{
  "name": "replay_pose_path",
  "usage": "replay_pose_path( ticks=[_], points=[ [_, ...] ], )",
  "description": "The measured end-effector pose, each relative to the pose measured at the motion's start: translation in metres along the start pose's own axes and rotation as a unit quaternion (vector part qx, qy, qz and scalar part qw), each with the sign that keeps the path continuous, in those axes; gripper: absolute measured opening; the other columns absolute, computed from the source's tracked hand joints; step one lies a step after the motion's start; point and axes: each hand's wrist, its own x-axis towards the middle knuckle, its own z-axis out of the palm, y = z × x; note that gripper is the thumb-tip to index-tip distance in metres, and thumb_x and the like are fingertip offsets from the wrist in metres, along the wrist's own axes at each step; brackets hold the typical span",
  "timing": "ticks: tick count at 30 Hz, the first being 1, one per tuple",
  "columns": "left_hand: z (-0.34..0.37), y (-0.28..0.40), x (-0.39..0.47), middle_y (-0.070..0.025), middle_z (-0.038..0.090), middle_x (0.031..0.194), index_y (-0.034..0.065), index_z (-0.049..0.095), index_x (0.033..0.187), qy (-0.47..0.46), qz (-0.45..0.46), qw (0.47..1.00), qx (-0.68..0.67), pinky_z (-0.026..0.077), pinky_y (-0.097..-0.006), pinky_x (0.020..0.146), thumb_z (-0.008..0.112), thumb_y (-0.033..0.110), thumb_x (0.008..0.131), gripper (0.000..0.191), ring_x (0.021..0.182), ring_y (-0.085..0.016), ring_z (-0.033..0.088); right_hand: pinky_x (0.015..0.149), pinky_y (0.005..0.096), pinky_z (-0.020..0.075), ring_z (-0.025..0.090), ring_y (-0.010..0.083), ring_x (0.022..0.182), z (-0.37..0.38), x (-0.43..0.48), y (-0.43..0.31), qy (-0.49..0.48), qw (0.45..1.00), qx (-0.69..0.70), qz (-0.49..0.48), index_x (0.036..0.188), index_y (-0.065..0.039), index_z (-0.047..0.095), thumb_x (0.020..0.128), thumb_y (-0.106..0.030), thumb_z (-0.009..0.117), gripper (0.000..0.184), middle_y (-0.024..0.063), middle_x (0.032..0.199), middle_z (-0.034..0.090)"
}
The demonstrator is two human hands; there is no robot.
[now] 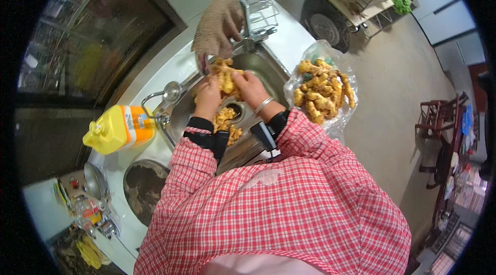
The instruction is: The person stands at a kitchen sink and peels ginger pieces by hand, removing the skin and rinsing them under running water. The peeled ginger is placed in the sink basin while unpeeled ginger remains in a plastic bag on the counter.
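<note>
Over the metal sink [250, 155], my left hand [208, 97] and my right hand [252, 88] hold a knobby piece of ginger root [226, 79] between them. My fingers grip it from both sides. Below my hands, more ginger pieces [224, 118] lie in the sink beside the drain [235, 109]. A brown cloth [219, 23] hangs over the faucet [248, 23], just beyond my hands. To the right of the sink, a pile of ginger [323, 89] rests on a clear plastic bag [339, 124].
A yellow and orange jug [120, 129] stands on the white counter left of the sink, near a round dark lid or board [145, 189]. A wire rack [261, 11] stands behind the faucet. A cart with a wheel [325, 25] is at the upper right.
</note>
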Motion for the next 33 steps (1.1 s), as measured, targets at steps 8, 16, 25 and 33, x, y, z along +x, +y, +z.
replay_pose_path(
  ticks=[8, 16, 25, 33],
  points=[
    [-0.022, 0.023, -0.024, -0.0152, 0.066, 0.090, -0.0069, 0.062, 0.098, -0.021, -0.053, 0.962, -0.268, 0.047, -0.0316, 0.079, 0.052, 0.033, 0.097, 0.041, 0.086, -0.021, 0.060, 0.063, 0.0251, 0.0462, 0.055, 0.0085, 0.074, 0.001, -0.007, -0.004, -0.027, 0.985, 0.169, -0.031, 0.096, 0.004, 0.061, 0.095, -0.027, 0.059, 0.031, 0.0041, 0.085, 0.064],
    [-0.012, 0.040, -0.019, -0.0104, 0.063, 0.101, -0.0026, 0.049, 0.117, 0.165, -0.059, 0.908, -0.381, 0.049, -0.0307, 0.077, 0.063, 0.010, 0.089, 0.034, 0.084, -0.017, 0.061, 0.068, 0.0296, 0.0471, 0.059, 0.0132, 0.077, 0.011, -0.018, -0.012, 0.017, 0.993, 0.066, -0.100, 0.097, 0.004, 0.060, 0.093, -0.027, 0.061, 0.030, 0.0104, 0.084, 0.065],
    [-0.018, 0.027, -0.015, -0.0055, 0.063, 0.091, -0.0013, 0.056, 0.108, 0.079, -0.129, 0.860, -0.487, 0.049, -0.0285, 0.071, 0.066, 0.010, 0.087, 0.025, 0.082, -0.013, 0.059, 0.064, 0.0332, 0.0491, 0.063, 0.0223, 0.070, 0.007, -0.026, -0.014, 0.068, 0.972, -0.143, -0.171, 0.096, 0.003, 0.060, 0.091, -0.026, 0.065, 0.030, 0.0161, 0.079, 0.065],
    [-0.020, 0.035, -0.020, -0.0189, 0.063, 0.094, -0.0002, 0.065, 0.100, 0.162, -0.048, 0.974, -0.148, 0.047, -0.0395, 0.079, 0.058, 0.032, 0.093, 0.033, 0.086, -0.035, 0.061, 0.065, 0.0397, 0.0500, 0.065, 0.0365, 0.075, 0.009, -0.035, -0.026, 0.022, 0.961, -0.177, -0.213, 0.095, 0.000, 0.060, 0.089, -0.027, 0.064, 0.028, 0.0212, 0.081, 0.065]
  ],
)
